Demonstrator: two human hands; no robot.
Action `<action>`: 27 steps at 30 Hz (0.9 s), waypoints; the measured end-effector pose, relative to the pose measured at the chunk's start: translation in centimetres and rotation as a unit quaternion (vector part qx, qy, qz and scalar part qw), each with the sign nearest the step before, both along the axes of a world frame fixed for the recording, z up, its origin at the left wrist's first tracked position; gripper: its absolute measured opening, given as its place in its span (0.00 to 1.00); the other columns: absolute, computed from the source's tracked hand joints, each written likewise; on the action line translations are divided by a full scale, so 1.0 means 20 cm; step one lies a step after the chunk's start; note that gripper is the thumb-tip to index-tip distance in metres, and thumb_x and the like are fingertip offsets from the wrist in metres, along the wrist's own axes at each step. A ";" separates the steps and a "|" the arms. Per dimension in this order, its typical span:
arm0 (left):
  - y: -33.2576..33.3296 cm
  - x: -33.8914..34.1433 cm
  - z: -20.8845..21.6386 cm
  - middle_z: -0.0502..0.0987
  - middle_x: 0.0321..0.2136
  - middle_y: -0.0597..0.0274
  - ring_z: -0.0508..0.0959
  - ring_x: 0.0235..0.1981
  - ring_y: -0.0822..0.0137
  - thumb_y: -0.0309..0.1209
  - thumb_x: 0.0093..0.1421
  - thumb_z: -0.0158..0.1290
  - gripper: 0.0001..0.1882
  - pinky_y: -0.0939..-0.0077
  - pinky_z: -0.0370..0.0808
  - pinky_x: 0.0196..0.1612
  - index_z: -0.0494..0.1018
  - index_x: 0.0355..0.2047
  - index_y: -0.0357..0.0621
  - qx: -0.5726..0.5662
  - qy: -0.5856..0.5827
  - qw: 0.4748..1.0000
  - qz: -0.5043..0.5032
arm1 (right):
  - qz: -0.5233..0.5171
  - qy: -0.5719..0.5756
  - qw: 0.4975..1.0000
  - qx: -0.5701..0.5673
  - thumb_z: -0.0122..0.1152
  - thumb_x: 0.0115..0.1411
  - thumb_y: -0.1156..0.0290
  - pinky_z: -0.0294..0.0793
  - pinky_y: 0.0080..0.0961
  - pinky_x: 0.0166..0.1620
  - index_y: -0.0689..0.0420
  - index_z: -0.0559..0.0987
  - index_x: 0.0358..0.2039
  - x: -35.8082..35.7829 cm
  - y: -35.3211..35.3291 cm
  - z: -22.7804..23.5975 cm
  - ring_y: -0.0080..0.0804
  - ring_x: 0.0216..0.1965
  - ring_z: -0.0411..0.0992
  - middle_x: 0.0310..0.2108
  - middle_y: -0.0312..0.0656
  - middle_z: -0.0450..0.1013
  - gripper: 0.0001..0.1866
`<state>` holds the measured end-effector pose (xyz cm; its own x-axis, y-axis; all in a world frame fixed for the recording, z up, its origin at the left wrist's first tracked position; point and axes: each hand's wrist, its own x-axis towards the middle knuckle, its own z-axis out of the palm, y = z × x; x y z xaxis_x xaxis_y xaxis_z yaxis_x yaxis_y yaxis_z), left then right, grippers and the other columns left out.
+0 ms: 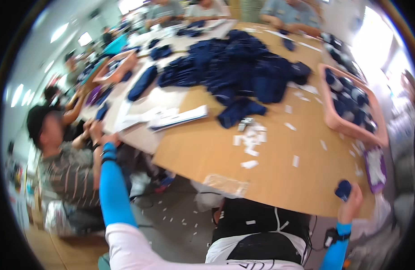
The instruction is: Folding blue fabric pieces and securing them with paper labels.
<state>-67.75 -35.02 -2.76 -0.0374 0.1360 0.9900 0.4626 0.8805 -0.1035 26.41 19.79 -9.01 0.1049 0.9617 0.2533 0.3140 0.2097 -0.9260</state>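
Note:
My right hand (351, 201), at the table's right front edge, is closed on a small navy folded cloth bundle (342, 190). My left hand (110, 138) reaches out to the left edge of the table, close to a co-worker's hands (94, 129). Its fingers are smeared by motion, so I cannot see whether they hold anything. A large heap of navy cloth pieces (234, 67) covers the middle of the table, with one piece (239, 111) at its near side. Small white labels (251, 139) lie scattered in front of it.
On the right stand a pink basket (329, 110) of navy and white bundles and a purple container (382, 171) of white pieces. White paper strips (180, 118) lie left of the labels. Several people sit around the table. A second pink basket (122, 67) stands far left.

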 end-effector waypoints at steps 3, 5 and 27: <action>0.20 -0.01 -0.41 0.84 0.43 0.51 0.82 0.49 0.45 0.49 0.65 0.56 0.26 0.53 0.72 0.62 0.82 0.47 0.36 0.029 -0.153 0.986 -0.063 | 0.040 0.066 0.994 -0.072 0.55 0.78 0.58 0.74 0.24 0.42 0.66 0.82 0.40 -0.07 -0.09 0.20 0.21 0.36 0.74 0.34 0.35 0.79 0.21; 0.12 0.07 -0.43 0.85 0.43 0.48 0.83 0.47 0.44 0.48 0.67 0.55 0.24 0.52 0.74 0.59 0.83 0.46 0.37 0.029 -0.217 0.974 -0.057 | 0.032 0.056 0.996 -0.064 0.54 0.78 0.58 0.74 0.23 0.40 0.65 0.82 0.38 -0.12 -0.15 0.29 0.19 0.35 0.73 0.32 0.34 0.78 0.21; 1.99 3.21 0.28 0.78 0.31 0.52 0.81 0.36 0.45 0.31 0.61 0.59 0.05 0.50 0.79 0.38 0.77 0.29 0.44 -0.443 -0.354 0.776 -0.274 | 0.198 0.286 0.934 -0.078 0.55 0.78 0.61 0.71 0.20 0.35 0.64 0.82 0.35 -0.11 -0.18 0.26 0.14 0.30 0.69 0.26 0.29 0.74 0.20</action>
<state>-3.63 4.83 2.94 -0.2253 0.9403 0.2550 0.9604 0.2584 -0.1044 24.22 16.17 -3.82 -0.1909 0.9745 0.1175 -0.3147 0.0526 -0.9477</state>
